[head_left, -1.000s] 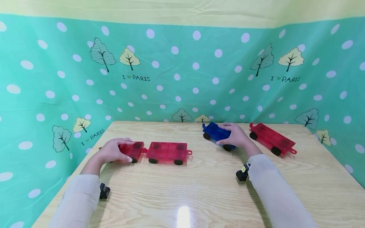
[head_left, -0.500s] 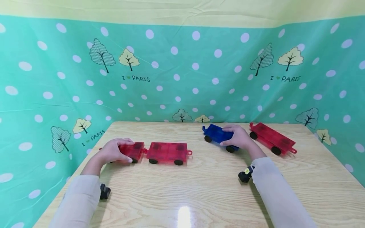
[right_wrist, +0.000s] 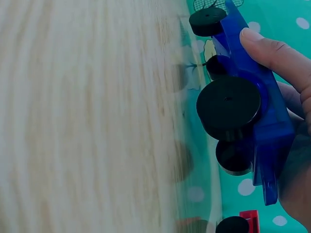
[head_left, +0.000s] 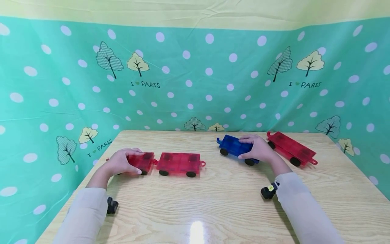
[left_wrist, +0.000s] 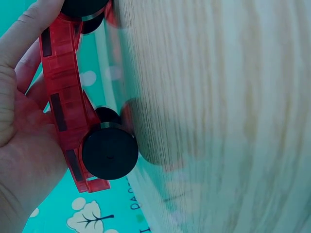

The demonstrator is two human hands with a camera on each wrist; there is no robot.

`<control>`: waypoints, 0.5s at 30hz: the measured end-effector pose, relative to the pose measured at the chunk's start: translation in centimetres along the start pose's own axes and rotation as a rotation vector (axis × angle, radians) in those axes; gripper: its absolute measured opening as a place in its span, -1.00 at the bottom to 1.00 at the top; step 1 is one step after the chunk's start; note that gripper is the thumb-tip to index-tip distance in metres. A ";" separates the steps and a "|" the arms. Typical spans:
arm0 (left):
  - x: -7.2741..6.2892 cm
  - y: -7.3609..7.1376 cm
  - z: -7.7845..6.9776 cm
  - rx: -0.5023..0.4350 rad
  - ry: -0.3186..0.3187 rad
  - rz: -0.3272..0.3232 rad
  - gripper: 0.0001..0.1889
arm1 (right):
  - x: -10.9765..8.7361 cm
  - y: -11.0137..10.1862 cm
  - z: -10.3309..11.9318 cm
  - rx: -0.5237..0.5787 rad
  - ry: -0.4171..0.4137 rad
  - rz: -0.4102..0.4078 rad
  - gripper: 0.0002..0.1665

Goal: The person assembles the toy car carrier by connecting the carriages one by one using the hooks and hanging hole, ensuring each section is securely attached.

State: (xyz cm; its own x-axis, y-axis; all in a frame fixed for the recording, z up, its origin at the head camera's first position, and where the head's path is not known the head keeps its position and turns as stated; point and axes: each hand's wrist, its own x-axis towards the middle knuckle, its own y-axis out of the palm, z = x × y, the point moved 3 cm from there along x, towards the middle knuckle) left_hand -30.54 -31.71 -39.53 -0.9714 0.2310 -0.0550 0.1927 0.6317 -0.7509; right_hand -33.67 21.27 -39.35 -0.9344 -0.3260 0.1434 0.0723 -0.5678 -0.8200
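My left hand grips a red toy train car from above, thumb on the near side; in the left wrist view that red car shows its black wheels. Its right end meets a second red car at the coupling. To the right, my right hand holds a blue toy train car between thumb and fingers, its hook end pointing left. The right wrist view shows the blue car tilted, with wheels apart from the tabletop. The palm covers part of each held car.
A third red car stands slantwise at the back right, behind my right hand. The wooden table ends at a green dotted cloth hanging behind it. Black wrist cameras sit under both sleeves.
My right hand has brought the blue car slightly toward me and to the right, turning it closer to sideways. The left hand and the red cars have stayed put.
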 end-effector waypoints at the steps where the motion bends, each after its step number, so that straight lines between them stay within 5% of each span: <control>1: 0.0 0.0 0.0 0.000 -0.002 0.000 -0.11 | -0.1 -0.1 0.1 0.003 -0.007 0.000 -0.09; 15: -0.2 0.0 -0.3 -0.003 -0.021 0.004 -0.11 | -1.7 -0.3 0.8 0.007 -0.070 0.036 -0.12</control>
State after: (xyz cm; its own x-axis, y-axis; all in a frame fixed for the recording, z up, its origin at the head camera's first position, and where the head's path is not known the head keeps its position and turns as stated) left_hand -30.34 -31.57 -39.33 -0.9734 0.2176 -0.0718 0.1967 0.6329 -0.7489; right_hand -31.82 21.38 -38.87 -0.9044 -0.3986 0.1522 0.1086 -0.5600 -0.8213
